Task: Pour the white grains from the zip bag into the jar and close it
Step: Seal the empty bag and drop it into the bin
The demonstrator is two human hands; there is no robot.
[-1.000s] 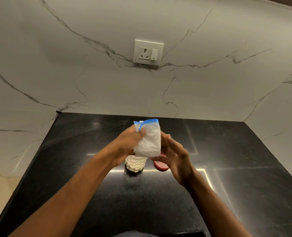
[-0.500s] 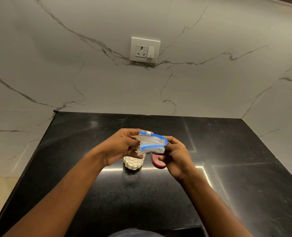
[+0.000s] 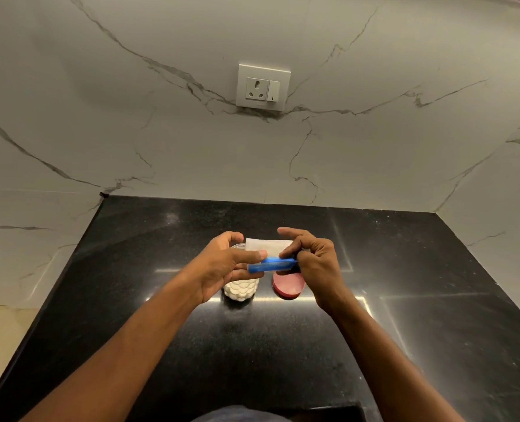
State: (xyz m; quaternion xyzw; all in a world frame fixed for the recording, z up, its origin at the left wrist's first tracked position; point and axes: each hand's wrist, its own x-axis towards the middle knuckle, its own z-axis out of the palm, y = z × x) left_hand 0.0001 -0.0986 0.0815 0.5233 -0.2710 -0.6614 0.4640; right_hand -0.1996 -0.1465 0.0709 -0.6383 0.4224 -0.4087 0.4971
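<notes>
Marble wall (image 3: 130, 141) with grey veins stands behind a black counter (image 3: 283, 345), and a white socket (image 3: 263, 86) is fixed on the wall, above the place where you work. Take the jar (image 3: 241, 290) as the landmark: it stands on the counter, its ribbed lower part looks white with grains, and its mouth is mostly hidden behind your left hand (image 3: 222, 266). Just to the right of the jar a red lid (image 3: 288, 286) lies flat on the counter, apart from the jar.

You hold the bag (image 3: 267, 246) in the air, above the jar and a little to its right, with both hands. The blue zip strip (image 3: 272, 264) faces you and runs sideways; the pale body of the bag points away from you, toward the wall. Your left hand is closed on the left end of the strip, thumb on top. Your right hand (image 3: 316, 263) pinches the right end with thumb and fingers, the index finger lifted. Whether the zip is sealed, I cannot tell.
</notes>
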